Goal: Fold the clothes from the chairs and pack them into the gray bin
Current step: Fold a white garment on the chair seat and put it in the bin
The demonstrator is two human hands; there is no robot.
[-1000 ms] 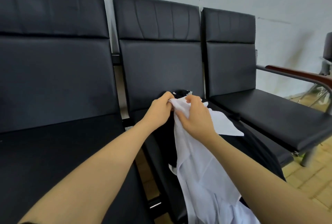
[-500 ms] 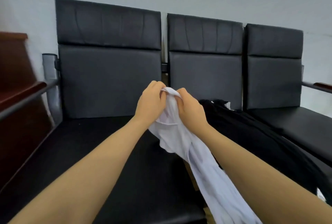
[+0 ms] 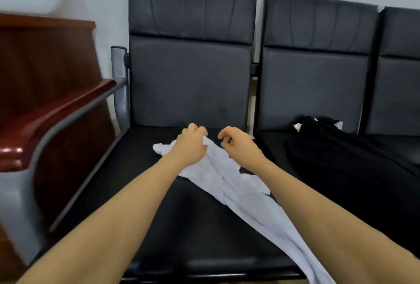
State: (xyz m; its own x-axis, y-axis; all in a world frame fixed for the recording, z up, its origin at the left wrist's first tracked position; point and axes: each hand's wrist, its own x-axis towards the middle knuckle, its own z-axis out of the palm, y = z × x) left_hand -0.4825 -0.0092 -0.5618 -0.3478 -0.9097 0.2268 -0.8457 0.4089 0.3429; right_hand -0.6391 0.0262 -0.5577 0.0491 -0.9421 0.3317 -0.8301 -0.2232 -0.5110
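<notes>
A white garment (image 3: 247,206) lies stretched out on the leftmost black chair seat (image 3: 136,192), running from the seat's back towards the front right. My left hand (image 3: 191,145) rests on its far end, fingers curled round the cloth. Just to the right, my right hand (image 3: 238,145) hovers above the garment with loosely curled fingers and holds nothing. A black garment (image 3: 341,158) lies crumpled on the middle seat. The gray bin is not in view.
A wooden armrest (image 3: 56,113) on a grey metal frame borders the left seat. Dark wooden furniture (image 3: 45,56) stands beyond it at the left. Black seat backs (image 3: 191,79) stand against a pale wall.
My view swung left. Both hands carried the white garment from the middle seat and lowered it onto the left seat. My right hand let go of it.
</notes>
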